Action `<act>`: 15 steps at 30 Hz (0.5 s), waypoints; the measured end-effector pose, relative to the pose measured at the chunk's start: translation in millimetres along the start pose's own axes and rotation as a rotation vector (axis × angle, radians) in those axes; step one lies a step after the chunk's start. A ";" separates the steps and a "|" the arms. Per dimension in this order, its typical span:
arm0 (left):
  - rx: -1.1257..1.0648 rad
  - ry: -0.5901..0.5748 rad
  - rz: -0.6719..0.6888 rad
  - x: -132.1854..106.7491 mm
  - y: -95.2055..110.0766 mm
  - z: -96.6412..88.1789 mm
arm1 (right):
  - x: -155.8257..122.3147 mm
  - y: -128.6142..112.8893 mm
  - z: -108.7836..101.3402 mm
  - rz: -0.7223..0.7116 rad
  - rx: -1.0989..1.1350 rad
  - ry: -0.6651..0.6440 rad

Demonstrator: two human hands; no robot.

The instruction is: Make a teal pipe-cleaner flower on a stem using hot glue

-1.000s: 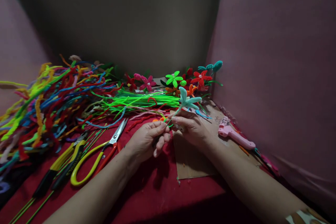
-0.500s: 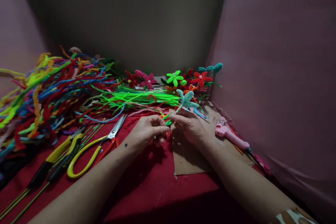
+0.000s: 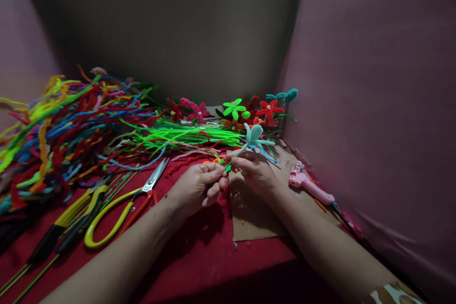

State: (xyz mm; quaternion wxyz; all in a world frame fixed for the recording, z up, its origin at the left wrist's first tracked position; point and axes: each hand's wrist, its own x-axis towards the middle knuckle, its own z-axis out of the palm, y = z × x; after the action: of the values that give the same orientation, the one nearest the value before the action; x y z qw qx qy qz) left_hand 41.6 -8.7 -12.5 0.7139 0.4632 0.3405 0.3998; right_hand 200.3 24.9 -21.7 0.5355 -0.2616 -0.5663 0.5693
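Pale aqua flower (image 3: 254, 136), fuzzy-petalled, sits just right of the middle of the frame, its head tilted up above my right hand (image 3: 257, 175). I have its stem pinched between the thumb and fingers of that hand, the petals standing clear of my fingertips. My left hand (image 3: 199, 183) meets it from the left, thumb and forefinger closed on a short green strip (image 3: 228, 168) that shows in the narrow space between my two hands; whether the stem's lower end is also in that grip I cannot tell. Under my right hand lies a piece of cardboard (image 3: 254, 221), on the red cloth (image 3: 210, 266) that fills the lower middle. At the right of the frame a pink glue gun (image 3: 313, 190) rests at a slant. Lower left, near my forearm, I see scissors (image 3: 154, 178) with blades slightly apart, and beside them yellow-and-black pliers (image 3: 79, 221) lying across thin green wires (image 3: 38, 277). A tangled heap of coloured pipe cleaners (image 3: 67, 128) fills the left side, and a bundle of bright green stems (image 3: 192, 136) lies across the centre, with a lime flower (image 3: 234, 109), a red flower (image 3: 270, 110) and a pink flower (image 3: 198, 112) behind it.
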 end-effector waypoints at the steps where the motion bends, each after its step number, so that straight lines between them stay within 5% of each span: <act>1: -0.007 -0.020 -0.018 0.1 -0.6 0.4 | 0.2 0.7 -0.5 0.009 0.000 -0.001; 9: 0.309 0.081 0.091 -6.3 11.0 10.8 | -1.0 -3.5 1.5 0.033 -0.061 0.050; 15: 0.029 0.021 0.045 0.8 -1.0 2.1 | -2.7 -2.0 5.7 0.087 0.083 -0.026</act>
State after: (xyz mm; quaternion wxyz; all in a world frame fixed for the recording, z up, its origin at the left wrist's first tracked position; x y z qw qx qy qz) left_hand 44.0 -9.1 -12.8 0.6944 0.4768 0.3430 0.4157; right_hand 196.5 19.9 -19.4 0.5134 -0.2559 -0.5373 0.6183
